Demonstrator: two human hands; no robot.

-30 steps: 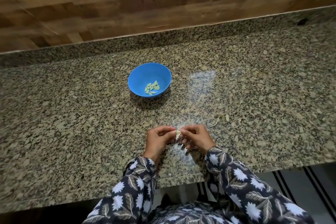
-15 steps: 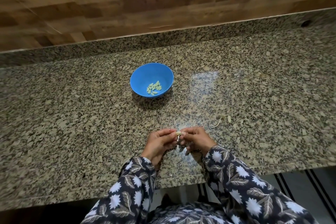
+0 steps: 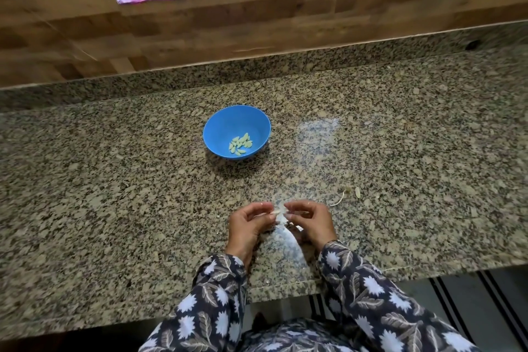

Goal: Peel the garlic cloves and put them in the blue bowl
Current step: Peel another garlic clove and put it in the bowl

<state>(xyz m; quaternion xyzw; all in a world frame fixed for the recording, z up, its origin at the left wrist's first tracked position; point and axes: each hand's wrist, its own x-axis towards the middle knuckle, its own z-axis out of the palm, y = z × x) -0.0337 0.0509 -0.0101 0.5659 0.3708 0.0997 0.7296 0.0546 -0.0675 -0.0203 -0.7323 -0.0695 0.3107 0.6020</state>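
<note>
Granite counter (image 3: pixel 114 180) — left hand (image 3: pixel 248 223), right hand (image 3: pixel 311 221), curled on garlic clove (image 3: pixel 278 211)

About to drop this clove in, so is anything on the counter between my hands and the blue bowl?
Nothing visible. The clove is pinched between left hand and right hand, and the counter from there to the bowl is bare; peel scraps lie off to the right.

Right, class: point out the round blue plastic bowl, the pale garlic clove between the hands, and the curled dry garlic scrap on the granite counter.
round blue plastic bowl (image 3: pixel 221 128): head view, bare inner wall.
pale garlic clove (image 3: pixel 278 211): head view, exposed middle.
curled dry garlic scrap (image 3: pixel 336 202): head view, its middle.
</note>
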